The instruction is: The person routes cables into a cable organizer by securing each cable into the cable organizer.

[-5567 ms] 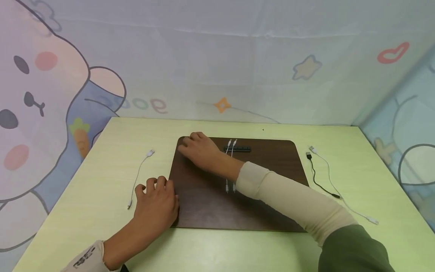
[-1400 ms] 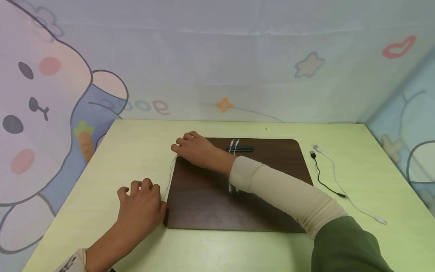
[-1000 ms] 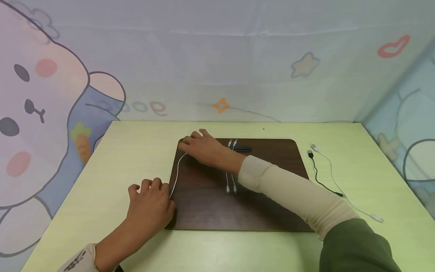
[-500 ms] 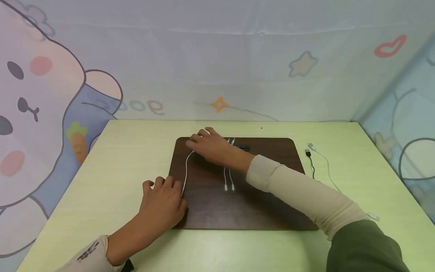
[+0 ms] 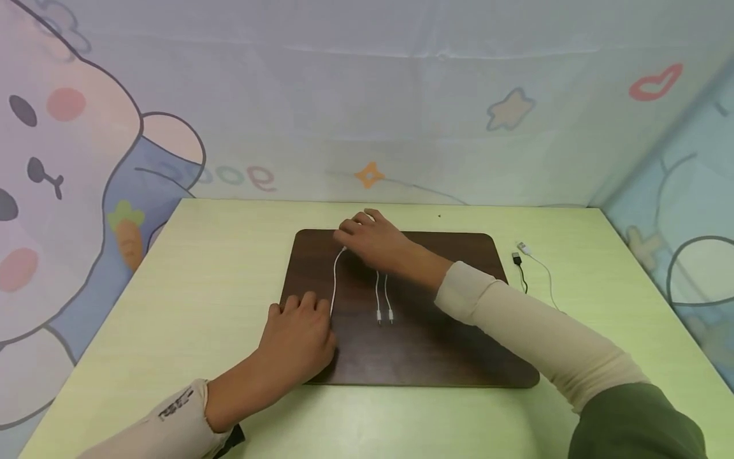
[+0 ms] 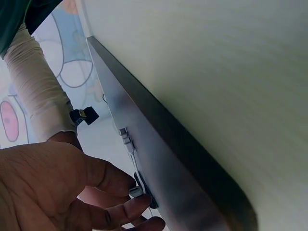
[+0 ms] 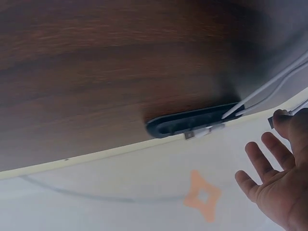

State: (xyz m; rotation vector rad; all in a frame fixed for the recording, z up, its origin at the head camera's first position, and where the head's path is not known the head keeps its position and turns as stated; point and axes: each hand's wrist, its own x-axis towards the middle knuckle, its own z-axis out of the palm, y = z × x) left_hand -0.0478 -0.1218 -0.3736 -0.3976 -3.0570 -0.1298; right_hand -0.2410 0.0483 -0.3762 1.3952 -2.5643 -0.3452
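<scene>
A short white USB cable (image 5: 335, 280) runs between my two hands over the left part of a dark brown board (image 5: 447, 347). My left hand (image 5: 298, 341) pinches its near plug (image 6: 136, 191) between thumb and finger, seen in the left wrist view. At the far end my right hand (image 5: 378, 242) pinches the other plug (image 7: 272, 122), the rest of its fingers spread. Two more white cables (image 5: 377, 293) lie side by side on the board, held in a black cable-holder strip (image 7: 192, 120). In the head view my right hand hides that strip.
On the pale table (image 5: 189, 280), right of the board, lie a black USB cable (image 5: 518, 260) and another white cable (image 5: 541, 262), both partly covered by my right sleeve (image 5: 516, 319). A printed cloth backdrop (image 5: 321, 102) stands behind the table.
The white cable, earlier lying left of the board, was picked up by both hands and carried right over the board. Both hands keep shifting right, towards the two laid cables.
</scene>
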